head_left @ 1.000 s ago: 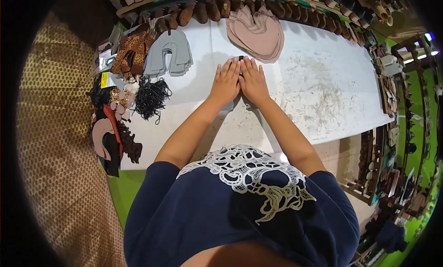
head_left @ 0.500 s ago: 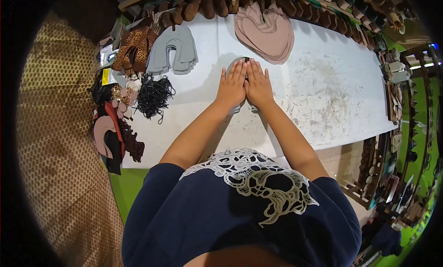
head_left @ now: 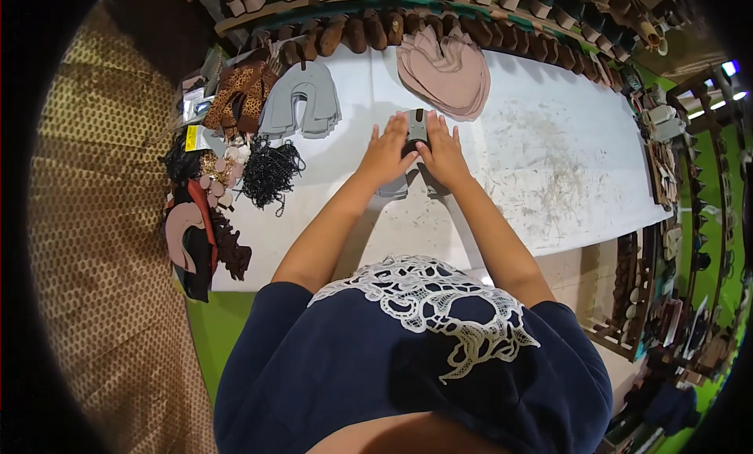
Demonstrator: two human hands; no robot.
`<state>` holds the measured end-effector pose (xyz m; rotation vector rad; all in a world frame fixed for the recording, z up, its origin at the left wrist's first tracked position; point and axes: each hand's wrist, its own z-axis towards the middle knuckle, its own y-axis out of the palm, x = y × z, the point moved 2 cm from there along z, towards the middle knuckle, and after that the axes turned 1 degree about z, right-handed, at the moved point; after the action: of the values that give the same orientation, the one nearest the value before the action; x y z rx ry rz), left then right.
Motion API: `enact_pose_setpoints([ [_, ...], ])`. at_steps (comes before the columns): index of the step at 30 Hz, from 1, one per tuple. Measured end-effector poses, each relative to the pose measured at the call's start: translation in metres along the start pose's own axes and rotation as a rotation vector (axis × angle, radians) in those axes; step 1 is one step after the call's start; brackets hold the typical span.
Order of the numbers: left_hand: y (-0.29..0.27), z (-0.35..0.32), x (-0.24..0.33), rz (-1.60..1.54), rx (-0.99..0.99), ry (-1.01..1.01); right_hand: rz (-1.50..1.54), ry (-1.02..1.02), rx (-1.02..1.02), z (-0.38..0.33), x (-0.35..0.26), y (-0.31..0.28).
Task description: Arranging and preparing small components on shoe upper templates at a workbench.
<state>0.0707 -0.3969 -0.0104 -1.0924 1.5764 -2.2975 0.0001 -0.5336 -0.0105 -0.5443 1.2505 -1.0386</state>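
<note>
My left hand point(head_left: 384, 156) and my right hand point(head_left: 445, 152) rest flat on either side of a grey U-shaped shoe upper piece point(head_left: 416, 131) lying on the white table. Fingers of both hands are stretched out, and the thumbs come close together over its middle. A small dark strip point(head_left: 420, 115) runs down the top centre of the piece. Its two legs show below my hands; its sides are covered by them. Beyond my right hand lies a fanned stack of pink upper pieces point(head_left: 447, 78). To the left is a stack of grey U-shaped pieces point(head_left: 274, 113).
Leopard-print pieces point(head_left: 235, 93), a heap of black beaded strands point(head_left: 271, 172) and a curved pink piece point(head_left: 179, 230) crowd the table's left side. Brown shoe lasts point(head_left: 354, 35) line the far edge. The white tabletop point(head_left: 565, 164) is smudged at right. A patterned curtain point(head_left: 110, 242) hangs at left.
My hands have moved apart and slightly nearer to me, uncovering the grey piece's middle and more of the dark strip. The view has shifted a little.
</note>
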Motion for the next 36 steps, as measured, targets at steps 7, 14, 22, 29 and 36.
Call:
enact_pose_setpoints([
  [7,-0.023,-0.053,-0.038,0.073,0.077,-0.187,-0.123,-0.100,0.010,-0.015,-0.033,0.003],
  [14,-0.060,-0.086,-0.082,0.160,0.126,-0.360,-0.060,-0.287,-0.094,-0.009,-0.073,0.027],
  [22,-0.119,-0.080,-0.140,0.456,0.249,-0.420,-0.140,-0.364,-0.232,0.033,-0.096,0.056],
  [29,-0.153,-0.063,-0.185,0.666,0.286,-0.207,-0.207,-0.270,-0.218,0.082,-0.102,0.084],
  [36,-0.161,-0.044,-0.204,0.708,0.080,-0.023,-0.299,-0.248,-0.207,0.125,-0.114,0.103],
])
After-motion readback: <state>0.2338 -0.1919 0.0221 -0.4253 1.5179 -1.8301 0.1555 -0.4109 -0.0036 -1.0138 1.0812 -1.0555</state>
